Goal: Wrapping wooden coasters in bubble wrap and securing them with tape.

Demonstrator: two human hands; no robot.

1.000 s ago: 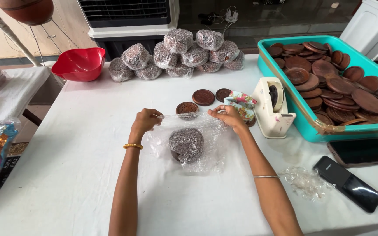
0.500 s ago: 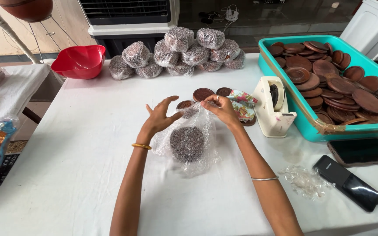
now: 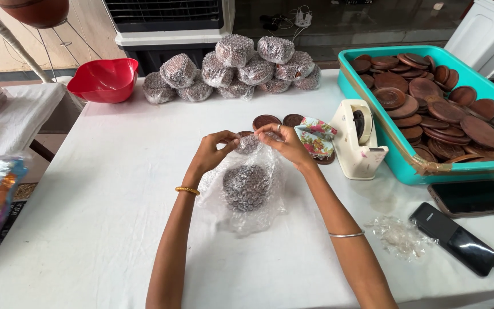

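A round dark brown disc (image 3: 247,186) lies on the white table (image 3: 115,189), wrapped in a sheet of clear bubble wrap (image 3: 246,213). My left hand (image 3: 212,151) and my right hand (image 3: 284,143) meet above its far edge. Both pinch the gathered top of the bubble wrap between fingers and thumb. Just beyond my hands lie two bare brown discs (image 3: 266,121) and a small floral fabric pouch (image 3: 314,139).
A white tape dispenser (image 3: 357,140) stands right of my hands. A teal crate (image 3: 481,169) holds several brown discs. Several bubble-wrapped bundles (image 3: 235,68) are piled at the back. A red bowl (image 3: 103,80) sits back left. Two phones (image 3: 470,197) and a plastic scrap (image 3: 398,234) lie right.
My hands were apart, spreading the bubble wrap flat. They lifted its edges and came together over the disc, so the sheet is now folded up around it.
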